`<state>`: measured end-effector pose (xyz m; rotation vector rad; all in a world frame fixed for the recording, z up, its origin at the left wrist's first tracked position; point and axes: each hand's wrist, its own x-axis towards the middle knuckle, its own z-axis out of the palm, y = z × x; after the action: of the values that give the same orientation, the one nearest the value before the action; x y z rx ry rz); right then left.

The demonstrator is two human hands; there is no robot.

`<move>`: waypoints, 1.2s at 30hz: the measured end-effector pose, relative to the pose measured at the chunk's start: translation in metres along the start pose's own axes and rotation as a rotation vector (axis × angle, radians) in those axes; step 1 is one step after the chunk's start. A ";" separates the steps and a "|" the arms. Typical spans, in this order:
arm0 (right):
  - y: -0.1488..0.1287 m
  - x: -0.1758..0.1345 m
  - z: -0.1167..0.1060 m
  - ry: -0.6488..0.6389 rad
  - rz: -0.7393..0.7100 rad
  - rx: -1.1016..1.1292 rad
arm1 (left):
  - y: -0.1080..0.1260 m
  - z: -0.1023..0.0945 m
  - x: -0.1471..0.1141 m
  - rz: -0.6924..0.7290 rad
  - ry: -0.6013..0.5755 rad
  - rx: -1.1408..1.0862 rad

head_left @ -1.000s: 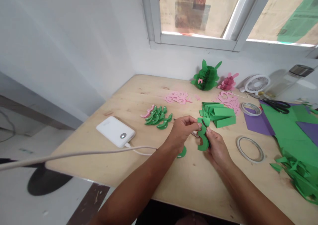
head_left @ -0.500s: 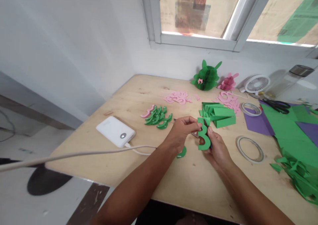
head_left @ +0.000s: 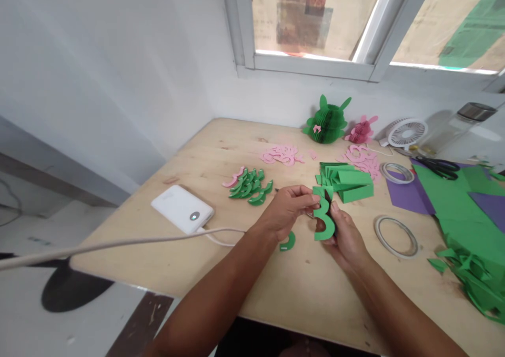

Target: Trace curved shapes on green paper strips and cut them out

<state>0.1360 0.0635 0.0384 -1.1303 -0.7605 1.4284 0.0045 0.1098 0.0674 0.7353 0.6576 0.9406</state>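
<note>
Above the middle of the bench [head_left: 307, 294], the left hand [head_left: 290, 205] pinches the upper left edge of a wavy green paper piece [head_left: 325, 232] between thumb and fingers. The right hand [head_left: 347, 232] is wrapped around a dark tool [head_left: 327, 196], probably scissors, mostly hidden by the paper. A slip of that tool could nick the left hand, so close beside it; a slack pinch could let the paper twist and spoil its curve.
</note>
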 end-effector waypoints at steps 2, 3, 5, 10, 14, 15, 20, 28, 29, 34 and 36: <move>-0.001 -0.001 0.001 0.017 -0.009 -0.011 | 0.001 -0.001 0.000 -0.013 -0.015 -0.023; -0.002 -0.001 0.002 0.028 -0.013 -0.013 | 0.001 -0.001 0.001 -0.021 -0.020 -0.031; -0.003 -0.002 0.003 0.045 -0.011 -0.016 | 0.002 -0.002 0.002 -0.034 -0.025 -0.043; -0.002 -0.002 0.002 0.066 -0.010 -0.046 | 0.001 -0.003 0.002 -0.038 -0.029 -0.042; 0.001 -0.001 0.000 0.078 -0.036 -0.070 | 0.001 -0.001 0.002 -0.022 -0.023 -0.019; 0.002 0.000 0.000 0.079 -0.045 -0.068 | 0.001 -0.001 0.001 -0.022 -0.020 -0.015; 0.005 0.002 -0.002 0.066 -0.113 -0.027 | 0.001 0.001 0.001 -0.024 -0.001 -0.017; 0.005 0.004 -0.002 0.052 -0.217 -0.053 | -0.002 -0.001 0.002 -0.011 0.007 -0.003; 0.006 0.004 -0.003 0.054 -0.213 -0.052 | -0.002 -0.001 0.002 -0.005 0.013 0.005; 0.008 0.004 -0.004 0.044 -0.205 -0.039 | -0.003 0.000 0.002 0.038 0.030 0.058; 0.007 0.003 -0.002 0.039 -0.198 -0.034 | -0.003 0.001 0.001 0.055 0.019 0.063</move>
<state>0.1360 0.0650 0.0304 -1.0750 -0.8475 1.2288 0.0068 0.1093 0.0653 0.8045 0.6886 0.9823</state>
